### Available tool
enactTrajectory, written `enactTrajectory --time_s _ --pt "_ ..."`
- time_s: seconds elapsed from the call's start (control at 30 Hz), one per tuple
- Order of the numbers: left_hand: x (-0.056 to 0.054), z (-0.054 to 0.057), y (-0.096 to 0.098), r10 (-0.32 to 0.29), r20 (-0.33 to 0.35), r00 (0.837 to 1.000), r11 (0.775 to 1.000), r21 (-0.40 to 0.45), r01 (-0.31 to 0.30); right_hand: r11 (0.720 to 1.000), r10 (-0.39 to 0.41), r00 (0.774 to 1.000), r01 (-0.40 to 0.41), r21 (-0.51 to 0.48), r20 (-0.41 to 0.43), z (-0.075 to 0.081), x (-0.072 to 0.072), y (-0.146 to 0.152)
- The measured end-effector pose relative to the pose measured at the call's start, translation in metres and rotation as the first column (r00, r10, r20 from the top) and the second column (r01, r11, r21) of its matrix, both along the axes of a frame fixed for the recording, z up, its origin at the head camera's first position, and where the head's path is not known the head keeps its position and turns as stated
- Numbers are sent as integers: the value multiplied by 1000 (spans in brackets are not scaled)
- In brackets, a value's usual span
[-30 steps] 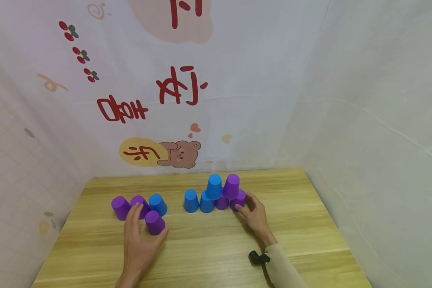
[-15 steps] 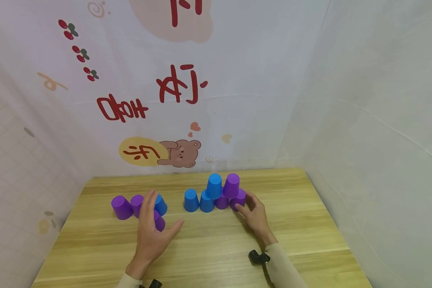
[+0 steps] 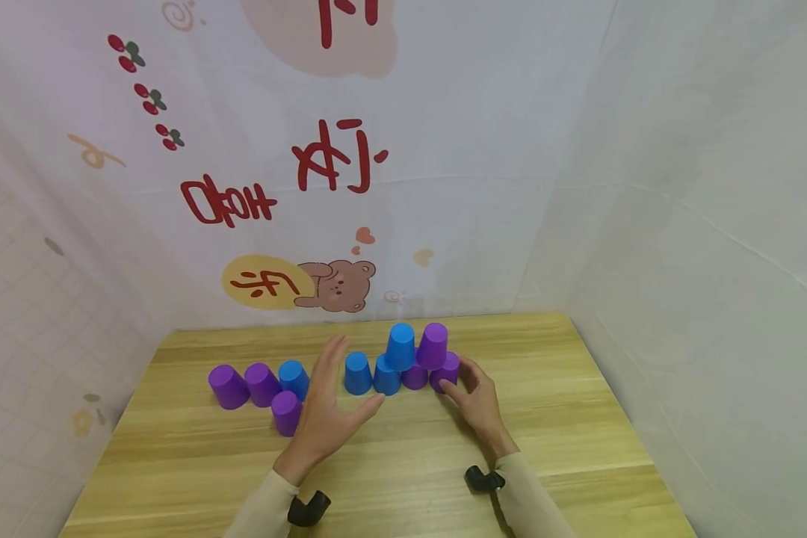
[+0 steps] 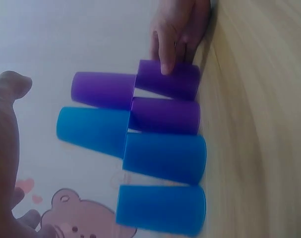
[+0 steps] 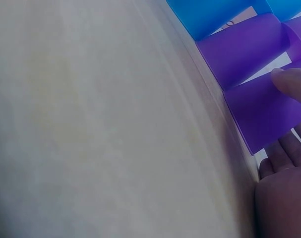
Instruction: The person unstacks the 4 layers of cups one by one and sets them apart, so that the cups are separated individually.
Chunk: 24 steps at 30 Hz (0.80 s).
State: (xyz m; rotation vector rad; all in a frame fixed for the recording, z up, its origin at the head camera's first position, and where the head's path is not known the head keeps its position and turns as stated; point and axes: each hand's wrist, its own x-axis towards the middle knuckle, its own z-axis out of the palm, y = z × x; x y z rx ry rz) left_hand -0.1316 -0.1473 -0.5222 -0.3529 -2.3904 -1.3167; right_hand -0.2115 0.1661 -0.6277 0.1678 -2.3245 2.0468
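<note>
My right hand grips the purple cup at the right end of an upside-down row, its thumb on the near side. Beside that cup stand another purple cup, a blue cup and, at the left end, a second blue cup. On top of them sit one blue cup and one purple cup, side by side. My left hand is empty, thumb and fingers spread wide, just left and in front of the row's left end.
Further left on the wooden table is a loose group of upside-down cups: a purple cup at the end, another purple cup, a blue cup, and a nearer purple cup. A white printed cloth hangs behind.
My left hand has moved right, from around the nearer purple cup in the left group to beside the row, holding nothing. My right hand and the stacked cups stay put.
</note>
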Motion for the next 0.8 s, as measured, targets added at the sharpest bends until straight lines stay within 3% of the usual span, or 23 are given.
enactTrajectory --time_s 0.1,0.27,0.63,0.8 --pt "-8 2 8 -32 37 999 999 14 32 1000 0 1000 0 -1 5 1 -1 0" --pt "-22 3 18 -64 34 997 997 43 63 1000 -4 1000 4 3 10 2 -3 0" --pt "-47 5 36 -92 90 992 989 120 81 1000 -14 1000 13 9 11 2 -2 0" --pt "-56 3 42 -98 118 988 990 110 85 1000 -10 1000 10 7 9 2 -1 0"
